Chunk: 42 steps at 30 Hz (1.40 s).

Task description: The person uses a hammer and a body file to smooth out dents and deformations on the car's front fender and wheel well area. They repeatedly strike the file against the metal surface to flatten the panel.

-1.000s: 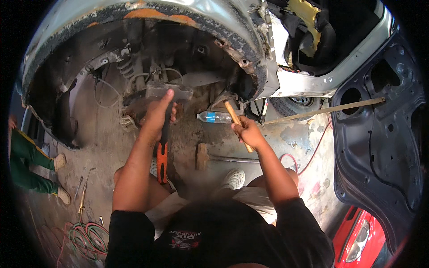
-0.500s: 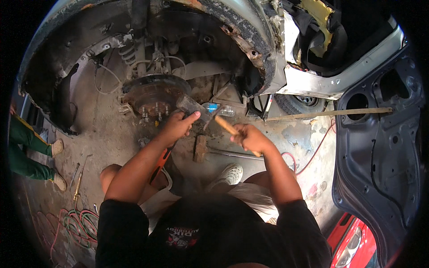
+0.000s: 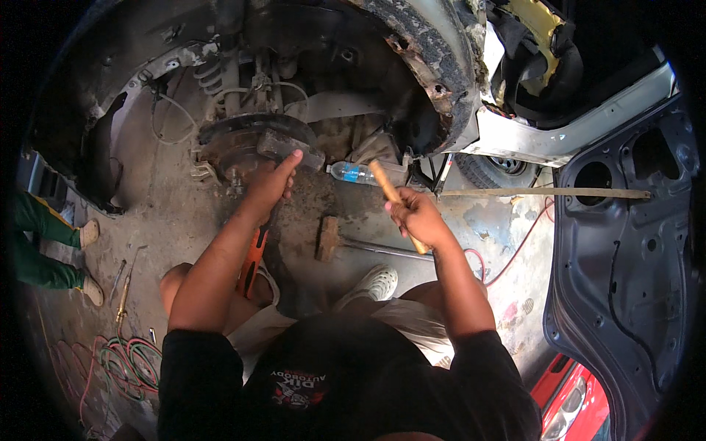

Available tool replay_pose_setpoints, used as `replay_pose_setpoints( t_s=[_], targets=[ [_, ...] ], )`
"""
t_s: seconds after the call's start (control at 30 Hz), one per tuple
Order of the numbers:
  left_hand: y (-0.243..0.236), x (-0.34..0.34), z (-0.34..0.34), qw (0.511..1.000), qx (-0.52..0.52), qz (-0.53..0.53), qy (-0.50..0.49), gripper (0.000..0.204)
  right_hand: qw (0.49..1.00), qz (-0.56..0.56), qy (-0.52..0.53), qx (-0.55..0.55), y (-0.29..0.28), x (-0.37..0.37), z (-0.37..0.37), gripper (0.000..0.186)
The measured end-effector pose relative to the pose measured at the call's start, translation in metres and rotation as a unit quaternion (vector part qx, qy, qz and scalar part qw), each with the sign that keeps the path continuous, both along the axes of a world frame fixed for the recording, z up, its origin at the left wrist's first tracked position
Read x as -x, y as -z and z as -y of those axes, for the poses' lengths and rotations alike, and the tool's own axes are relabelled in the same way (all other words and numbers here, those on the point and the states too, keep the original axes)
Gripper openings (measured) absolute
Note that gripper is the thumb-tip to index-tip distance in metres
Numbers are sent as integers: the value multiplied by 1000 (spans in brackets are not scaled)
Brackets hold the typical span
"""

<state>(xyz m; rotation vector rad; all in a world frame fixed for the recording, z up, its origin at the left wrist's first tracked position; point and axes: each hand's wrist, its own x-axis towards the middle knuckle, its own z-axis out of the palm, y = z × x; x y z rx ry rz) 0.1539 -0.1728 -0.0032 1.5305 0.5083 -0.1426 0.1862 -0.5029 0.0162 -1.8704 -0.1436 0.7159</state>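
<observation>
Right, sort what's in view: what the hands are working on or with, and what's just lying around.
In use:
left hand on the brake part at the wheel hub
right hand gripping a wooden handle

Lying about:
water bottle
sledgehammer
hoses
car door
wooden stick

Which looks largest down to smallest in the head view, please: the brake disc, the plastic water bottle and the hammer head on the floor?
1. brake disc, clearly largest.
2. plastic water bottle and hammer head look alike in size, so I would not rank them.
</observation>
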Motion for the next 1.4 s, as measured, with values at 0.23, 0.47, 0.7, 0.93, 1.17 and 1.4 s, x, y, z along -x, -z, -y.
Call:
replay_pose_setpoints(
  t_s=[0.23, 0.47, 0.7, 0.93, 1.17, 1.4],
  targets=[
    [-21, 2, -7, 1000, 0, 4, -24, 58, 999, 16, 30, -25, 16, 1, -4, 17],
    [-23, 6, 0, 998, 23, 43, -42, 56, 986, -57, -139, 78, 31, 51, 8, 23],
    [-41, -6, 13, 969, 219, 106, -36, 59, 979, -61, -31, 191, 93, 103, 41, 31],
    [-101, -29, 35, 933, 307, 187, -11, 66, 979, -53, -70, 184, 117, 113, 50, 39],
    [-142, -58, 60, 913, 325, 238, 66, 73, 986, -28, -31, 160, 81, 114, 44, 41],
    [-138, -72, 102, 867, 405, 254, 143, 68, 983, -8, -38, 177, 3, 134, 80, 44]
  ],
)
